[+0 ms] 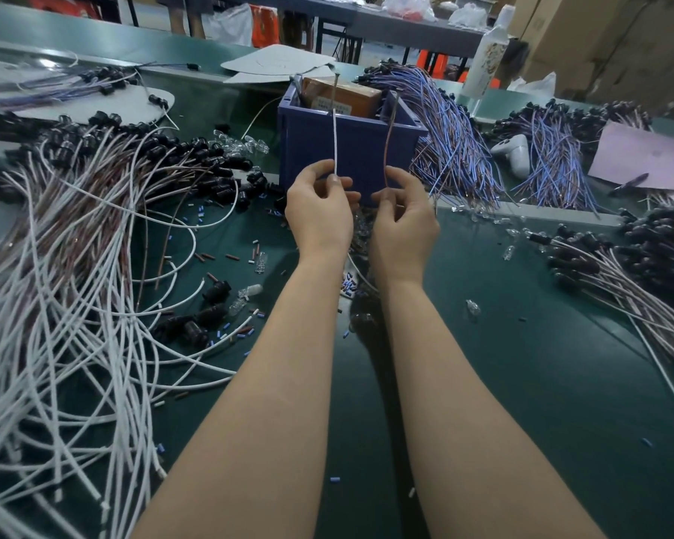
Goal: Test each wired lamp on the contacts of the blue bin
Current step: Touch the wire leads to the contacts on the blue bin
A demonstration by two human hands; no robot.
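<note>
Wires up at center frame: left hand (320, 212) pinches the white wire (334, 142), right hand (401, 219) the brown wire (388, 142), fingers (403, 178) closed on them and held apart, seemingly so each tip meets its own contact (336, 75) atop the blue bin (347, 149).

A worker's bare forearms (273, 363), uncovered along the whole length in view, end in an equally bare left hand (320, 215) and right hand (403, 223), slim-fingered, the visible thumbnail cut short.
</note>
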